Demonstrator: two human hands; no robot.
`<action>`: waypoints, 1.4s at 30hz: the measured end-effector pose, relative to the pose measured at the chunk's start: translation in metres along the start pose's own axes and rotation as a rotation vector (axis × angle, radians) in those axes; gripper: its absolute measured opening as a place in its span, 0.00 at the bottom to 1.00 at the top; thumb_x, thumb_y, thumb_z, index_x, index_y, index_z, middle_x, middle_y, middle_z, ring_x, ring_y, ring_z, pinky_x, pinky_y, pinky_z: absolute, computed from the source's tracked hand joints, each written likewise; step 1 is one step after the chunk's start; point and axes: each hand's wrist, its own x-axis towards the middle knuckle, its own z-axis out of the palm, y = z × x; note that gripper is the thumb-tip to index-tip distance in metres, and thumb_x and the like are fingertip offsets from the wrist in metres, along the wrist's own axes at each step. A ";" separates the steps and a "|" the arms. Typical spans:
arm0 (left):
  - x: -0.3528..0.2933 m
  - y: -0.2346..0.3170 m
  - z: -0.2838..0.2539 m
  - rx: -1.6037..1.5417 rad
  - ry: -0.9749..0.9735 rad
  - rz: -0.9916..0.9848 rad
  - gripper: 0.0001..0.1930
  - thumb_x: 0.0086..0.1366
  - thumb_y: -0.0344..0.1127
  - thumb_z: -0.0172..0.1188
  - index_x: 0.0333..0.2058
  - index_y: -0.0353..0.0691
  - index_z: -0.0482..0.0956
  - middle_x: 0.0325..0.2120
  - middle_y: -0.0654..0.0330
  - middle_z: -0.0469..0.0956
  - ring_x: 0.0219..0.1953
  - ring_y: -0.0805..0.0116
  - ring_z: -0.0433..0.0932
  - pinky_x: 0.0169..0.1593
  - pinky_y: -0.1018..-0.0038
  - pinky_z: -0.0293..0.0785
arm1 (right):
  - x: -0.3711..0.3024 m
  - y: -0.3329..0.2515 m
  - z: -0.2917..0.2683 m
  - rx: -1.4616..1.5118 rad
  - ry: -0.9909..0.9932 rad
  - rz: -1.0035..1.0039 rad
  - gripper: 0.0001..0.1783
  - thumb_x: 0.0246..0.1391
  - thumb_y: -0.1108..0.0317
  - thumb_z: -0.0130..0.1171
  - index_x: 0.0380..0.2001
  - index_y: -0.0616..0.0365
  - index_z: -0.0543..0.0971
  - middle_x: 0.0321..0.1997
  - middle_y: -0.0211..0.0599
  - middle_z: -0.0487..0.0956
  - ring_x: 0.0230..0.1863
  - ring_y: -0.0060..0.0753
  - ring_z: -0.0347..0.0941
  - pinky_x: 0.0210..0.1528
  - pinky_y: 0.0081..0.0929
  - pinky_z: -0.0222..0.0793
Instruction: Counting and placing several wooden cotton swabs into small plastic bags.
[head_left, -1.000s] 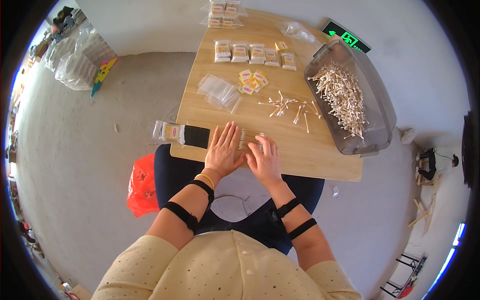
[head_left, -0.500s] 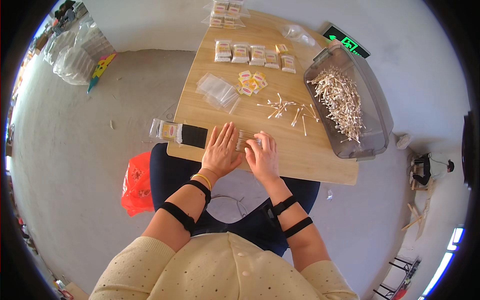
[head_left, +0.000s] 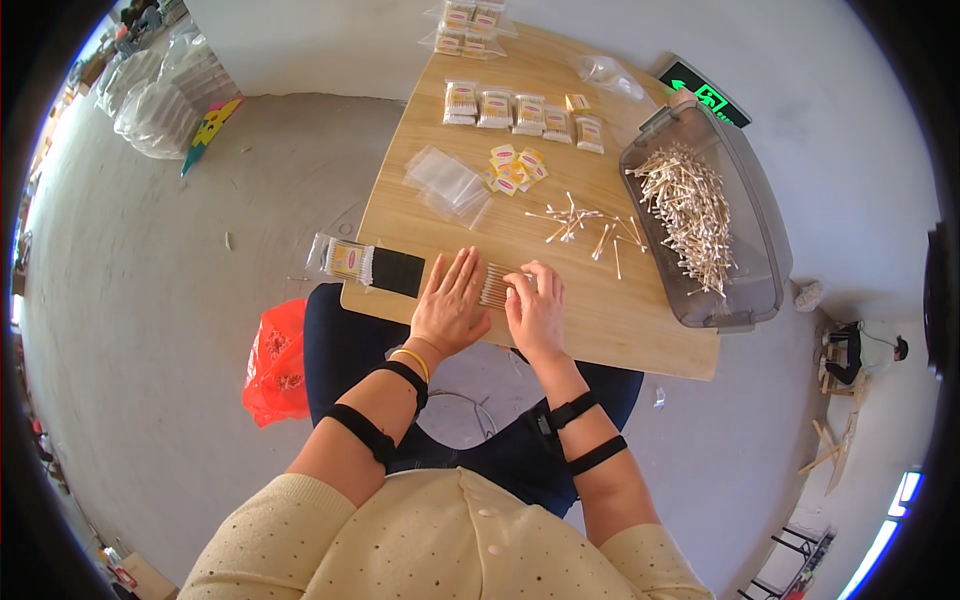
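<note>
A row of cotton swabs (head_left: 493, 287) lies side by side on the table near its front edge, between my hands. My left hand (head_left: 447, 308) is flat with its fingers stretched out, along the left end of the row. My right hand (head_left: 540, 315) bends over the right end, thumb and fingers apart, fingertips touching the swabs; part of the row is hidden beneath them. Left of my left hand is a black rectangular piece (head_left: 399, 273), meeting a clear bag of swabs with a yellow-and-white card (head_left: 350, 261) at the table's left edge.
Beyond my hands lie clear flat bags (head_left: 447, 183), small yellow cards (head_left: 517, 170) and loose swabs (head_left: 568, 218). A grey bin (head_left: 752, 215) heaped with swabs stands at the right. Filled packs (head_left: 495, 109) line the far side. A red bag (head_left: 277, 365) is at the left below the table.
The whole view has shifted slightly. Both hands keep to the same swab row, with the right fingers moved only slightly at its right end.
</note>
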 end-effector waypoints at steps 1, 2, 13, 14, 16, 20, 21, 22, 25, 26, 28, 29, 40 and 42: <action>0.000 0.000 0.000 0.004 -0.003 -0.002 0.44 0.61 0.53 0.56 0.70 0.32 0.57 0.74 0.47 0.55 0.77 0.56 0.50 0.78 0.53 0.41 | 0.002 -0.001 0.000 0.012 0.011 0.010 0.12 0.53 0.73 0.62 0.42 0.54 0.80 0.53 0.42 0.72 0.61 0.53 0.67 0.64 0.50 0.63; 0.000 0.000 0.000 0.005 0.002 -0.003 0.45 0.61 0.53 0.56 0.71 0.32 0.57 0.74 0.47 0.55 0.77 0.56 0.50 0.78 0.53 0.41 | 0.004 -0.001 0.001 0.005 0.008 0.009 0.12 0.53 0.73 0.62 0.43 0.54 0.80 0.53 0.42 0.72 0.61 0.53 0.67 0.64 0.50 0.63; 0.000 0.002 0.000 0.001 0.011 0.000 0.44 0.63 0.53 0.54 0.71 0.31 0.56 0.74 0.48 0.54 0.77 0.57 0.50 0.78 0.53 0.40 | 0.007 0.011 0.004 -0.022 0.000 0.030 0.14 0.55 0.73 0.61 0.46 0.55 0.81 0.57 0.43 0.73 0.62 0.53 0.67 0.64 0.51 0.63; 0.000 0.002 0.000 0.004 0.008 0.001 0.44 0.63 0.54 0.54 0.71 0.31 0.57 0.74 0.48 0.54 0.77 0.57 0.50 0.78 0.53 0.40 | 0.006 0.012 0.003 -0.021 -0.015 0.032 0.15 0.55 0.73 0.61 0.47 0.55 0.80 0.58 0.43 0.73 0.63 0.53 0.66 0.65 0.51 0.63; -0.001 0.002 -0.001 0.010 0.004 0.000 0.44 0.64 0.55 0.54 0.71 0.31 0.57 0.74 0.48 0.54 0.77 0.57 0.50 0.78 0.53 0.40 | -0.001 0.011 0.001 -0.017 -0.047 0.033 0.17 0.56 0.72 0.61 0.50 0.55 0.80 0.60 0.44 0.72 0.64 0.54 0.66 0.66 0.51 0.63; 0.000 0.003 -0.002 0.055 -0.014 -0.005 0.45 0.70 0.63 0.47 0.71 0.30 0.56 0.74 0.48 0.54 0.77 0.57 0.49 0.78 0.51 0.39 | -0.016 0.011 -0.002 0.000 -0.063 0.034 0.32 0.59 0.62 0.62 0.65 0.59 0.69 0.71 0.49 0.65 0.72 0.59 0.58 0.72 0.55 0.55; 0.000 0.003 -0.002 0.063 -0.015 0.000 0.45 0.70 0.65 0.44 0.71 0.30 0.55 0.74 0.48 0.53 0.78 0.57 0.48 0.78 0.51 0.39 | -0.022 0.009 0.000 -0.041 -0.075 0.036 0.37 0.59 0.59 0.62 0.68 0.61 0.65 0.73 0.51 0.62 0.74 0.60 0.55 0.74 0.56 0.53; 0.001 0.004 -0.001 0.071 -0.017 0.005 0.46 0.71 0.67 0.42 0.72 0.30 0.55 0.74 0.48 0.53 0.78 0.57 0.47 0.78 0.51 0.38 | -0.027 0.009 0.002 -0.082 -0.087 0.038 0.41 0.60 0.57 0.62 0.71 0.62 0.60 0.76 0.54 0.59 0.76 0.61 0.52 0.75 0.57 0.50; 0.000 0.001 0.001 0.090 -0.006 0.019 0.48 0.72 0.70 0.36 0.73 0.29 0.52 0.75 0.47 0.51 0.78 0.56 0.44 0.78 0.49 0.35 | -0.033 0.007 0.008 -0.175 -0.181 0.065 0.49 0.61 0.50 0.60 0.74 0.67 0.53 0.78 0.62 0.52 0.79 0.63 0.46 0.78 0.58 0.43; 0.000 0.001 0.002 0.089 -0.011 0.019 0.49 0.72 0.70 0.36 0.73 0.29 0.52 0.75 0.47 0.50 0.79 0.56 0.44 0.78 0.49 0.34 | -0.033 0.006 0.010 -0.188 -0.180 0.059 0.48 0.60 0.50 0.59 0.74 0.67 0.53 0.78 0.64 0.52 0.79 0.63 0.45 0.78 0.57 0.43; 0.001 0.002 0.005 0.088 -0.032 0.026 0.50 0.72 0.71 0.35 0.73 0.28 0.51 0.75 0.45 0.49 0.79 0.54 0.42 0.78 0.49 0.33 | -0.035 0.005 0.015 -0.211 -0.178 0.058 0.48 0.60 0.50 0.58 0.74 0.68 0.54 0.78 0.67 0.50 0.79 0.64 0.44 0.79 0.56 0.41; 0.002 0.003 0.007 0.090 -0.033 0.030 0.50 0.72 0.71 0.34 0.72 0.27 0.51 0.75 0.44 0.49 0.79 0.54 0.42 0.78 0.49 0.32 | -0.034 0.005 0.019 -0.227 -0.188 0.057 0.48 0.60 0.49 0.58 0.73 0.68 0.54 0.78 0.67 0.50 0.80 0.64 0.44 0.79 0.55 0.40; 0.004 0.008 0.010 -0.070 0.016 -0.004 0.47 0.73 0.66 0.43 0.70 0.23 0.54 0.73 0.39 0.52 0.78 0.49 0.44 0.77 0.46 0.36 | -0.033 -0.004 0.025 -0.227 -0.239 0.103 0.46 0.61 0.51 0.54 0.74 0.68 0.53 0.80 0.65 0.44 0.81 0.61 0.38 0.80 0.53 0.37; 0.006 0.012 0.009 -0.117 0.043 -0.015 0.42 0.73 0.63 0.46 0.70 0.31 0.58 0.73 0.43 0.53 0.77 0.46 0.46 0.76 0.44 0.38 | -0.033 -0.006 0.027 -0.303 -0.244 0.116 0.47 0.61 0.46 0.54 0.74 0.67 0.55 0.79 0.64 0.47 0.81 0.58 0.39 0.81 0.50 0.37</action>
